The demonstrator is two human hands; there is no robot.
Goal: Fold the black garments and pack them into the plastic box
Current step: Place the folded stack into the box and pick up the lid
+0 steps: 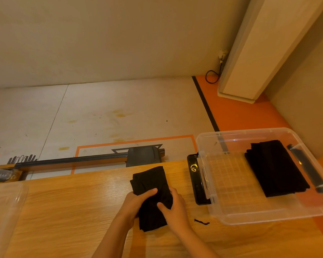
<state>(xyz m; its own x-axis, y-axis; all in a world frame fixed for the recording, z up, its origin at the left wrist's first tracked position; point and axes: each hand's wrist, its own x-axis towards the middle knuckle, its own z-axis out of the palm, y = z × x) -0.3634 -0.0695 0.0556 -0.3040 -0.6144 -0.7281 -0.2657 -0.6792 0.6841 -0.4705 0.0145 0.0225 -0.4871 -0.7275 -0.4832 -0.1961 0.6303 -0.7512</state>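
A folded black garment point(150, 185) lies on the wooden table in front of me. My left hand point(136, 201) grips its left side, thumb on top of the cloth. My right hand point(173, 209) holds its right edge, thumb pressed on the fabric. To the right stands the clear plastic box point(229, 216), open, overhanging the table's right edge. Inside it, toward the right wall, lies a stack of folded black garments point(274, 170).
A black tray-like piece point(195, 180) sits against the box's left wall. A short black scrap point(201, 221) lies on the table by the box. A clear plastic lid point(4, 207) rests at the left edge. Beyond the table runs a dark rail point(71, 160).
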